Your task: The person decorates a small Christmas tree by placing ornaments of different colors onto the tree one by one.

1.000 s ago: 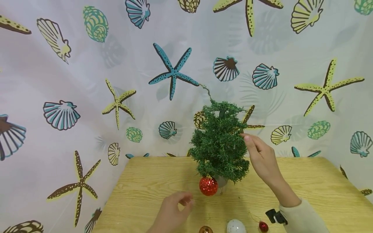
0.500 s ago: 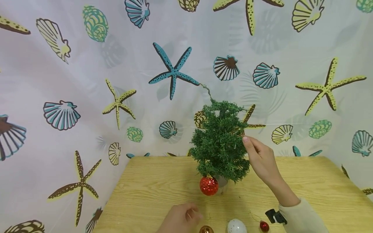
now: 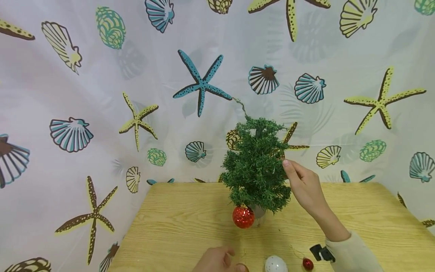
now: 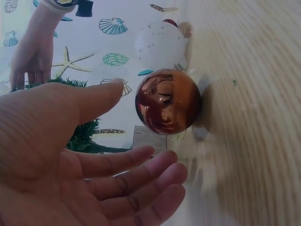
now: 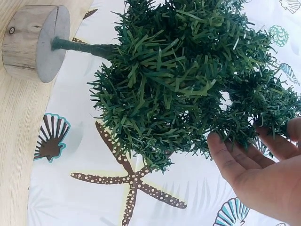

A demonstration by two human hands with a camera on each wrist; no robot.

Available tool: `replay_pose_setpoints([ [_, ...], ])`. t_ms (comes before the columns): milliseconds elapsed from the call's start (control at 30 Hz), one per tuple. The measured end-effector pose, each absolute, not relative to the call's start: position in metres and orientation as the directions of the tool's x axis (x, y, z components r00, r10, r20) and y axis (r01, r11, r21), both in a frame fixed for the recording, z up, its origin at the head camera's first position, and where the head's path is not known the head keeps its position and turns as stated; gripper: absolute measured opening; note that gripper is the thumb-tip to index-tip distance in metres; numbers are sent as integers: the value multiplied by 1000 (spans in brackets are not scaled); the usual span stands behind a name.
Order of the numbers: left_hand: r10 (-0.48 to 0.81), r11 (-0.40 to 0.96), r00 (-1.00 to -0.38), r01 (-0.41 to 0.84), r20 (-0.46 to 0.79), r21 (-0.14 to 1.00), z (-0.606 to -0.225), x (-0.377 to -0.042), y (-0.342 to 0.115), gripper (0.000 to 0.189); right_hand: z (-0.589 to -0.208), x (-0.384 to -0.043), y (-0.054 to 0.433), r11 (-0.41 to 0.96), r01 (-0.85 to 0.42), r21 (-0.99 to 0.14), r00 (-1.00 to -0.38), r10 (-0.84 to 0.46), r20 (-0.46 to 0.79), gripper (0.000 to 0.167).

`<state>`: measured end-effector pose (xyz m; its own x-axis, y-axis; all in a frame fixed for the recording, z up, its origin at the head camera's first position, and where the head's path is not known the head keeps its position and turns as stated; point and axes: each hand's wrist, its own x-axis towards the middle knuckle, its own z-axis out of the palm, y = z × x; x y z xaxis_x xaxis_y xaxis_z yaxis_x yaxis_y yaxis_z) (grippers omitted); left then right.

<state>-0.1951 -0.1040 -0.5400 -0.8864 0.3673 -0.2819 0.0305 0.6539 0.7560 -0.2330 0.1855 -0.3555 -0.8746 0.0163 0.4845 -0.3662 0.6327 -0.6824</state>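
Two hands, one green tree and four ornaments

One left hand point(image 3: 213, 260) was low over the wooden table point(image 3: 163, 215), relaxed and empty, its thumb parted from its loosely bent fingers. A shiny copper ball point(image 4: 168, 101) lay on the table just beyond the tips, a narrow gap showing between ball and thumb in the left wrist view.

The right hand point(image 3: 306, 185) was at the right side of the small green tree point(image 3: 258, 162), fingers touching its branches; I could not tell whether finger and thumb pinched one. A black device point(image 3: 323, 252) sat at the cuff of the pale sleeve point(image 3: 351, 253).

The tree stood upright towards the back of the table on a round wooden base point(image 5: 33, 44). A glittering red ball point(image 3: 243, 217) hung from its lower front branches. To the right of the copper ball lay a speckled white ball point(image 3: 276, 264), then a small dark red ornament point(image 3: 307, 264) with a thin gold loop point(image 3: 296, 252). Behind everything hung a pale cloth point(image 3: 153, 30) printed with starfish and shells
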Motion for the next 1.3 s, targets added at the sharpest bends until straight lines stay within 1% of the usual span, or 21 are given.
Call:
replay_pose_setpoints([
  [67, 366, 666, -884, 30, -292, 745, -542, -195, -103, 60, -356, -233, 185, 631, -368, -683, -873, 18, 487, 51],
  [200, 389, 688, -872, 58, -299, 724, -560, -200, -104, 49, -357, -233, 186, 625, -367, -689, -874, 22, 486, 50],
  [267, 410, 672, -859, 57, -307, 738, -571, -204, -106, 42, -358, -233, 185, 626, -366, -688, -874, 23, 485, 50],
  [400, 458, 649, -846, 108, -274, 753, -583, -209, -107, 37, -358, -233, 185, 632, -365, -684, -873, 21, 486, 50],
  [500, 464, 646, -848, 126, -257, 752, -588, -211, -107, 36, -358, -232, 185, 636, -368, -679, -873, 15, 488, 50],
  [700, 475, 617, -836, 94, -274, 781, -595, -216, -109, 34, -357, -232, 185, 635, -376, -674, -866, 17, 499, 49],
  [867, 489, 614, -825, 94, -284, 784, -602, -222, -110, 35, -356, -231, 184, 627, -385, -678, -864, 14, 504, 48],
  [1067, 492, 597, -829, 100, -264, 796, -606, -223, -111, 36, -355, -229, 182, 621, -397, -676, -860, 5, 510, 47],
  [1300, 511, 561, -832, 133, -215, 817, -601, -222, -114, 39, -353, -229, 178, 598, -424, -680, -847, 4, 532, 37],
])
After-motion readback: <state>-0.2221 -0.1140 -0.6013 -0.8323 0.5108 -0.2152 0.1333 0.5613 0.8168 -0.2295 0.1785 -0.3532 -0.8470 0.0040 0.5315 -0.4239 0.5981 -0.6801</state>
